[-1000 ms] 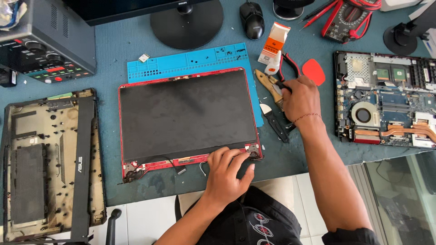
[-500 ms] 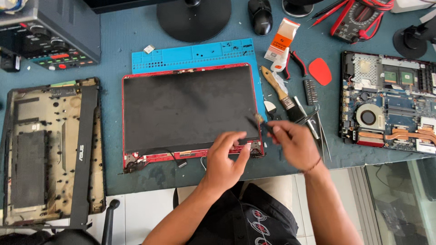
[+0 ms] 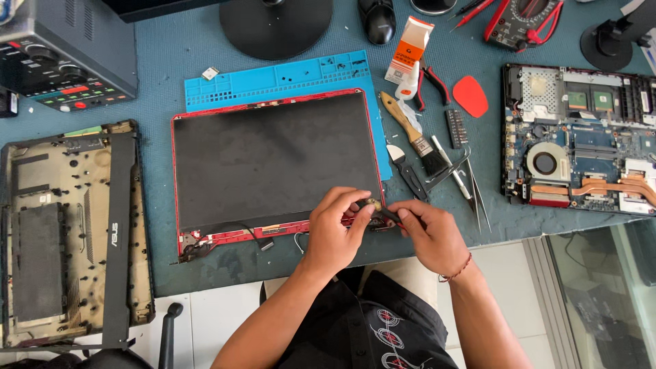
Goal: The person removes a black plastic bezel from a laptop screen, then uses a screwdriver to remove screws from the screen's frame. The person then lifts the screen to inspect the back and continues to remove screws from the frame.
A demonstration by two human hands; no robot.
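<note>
While pinched, both hands' fingers [image 3: 360, 207] (curled) grip hinge [image 3: 374, 204]

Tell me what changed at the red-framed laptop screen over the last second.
The right hand left the tools beside the screen, where it was a second ago, and came left to the lower right corner of the red-framed laptop screen panel, holding a thin dark tool whose kind I cannot tell. The left hand shifted slightly and now pinches the hinge corner. The panel, the wooden-handled brush and the open motherboard stayed put.
</note>
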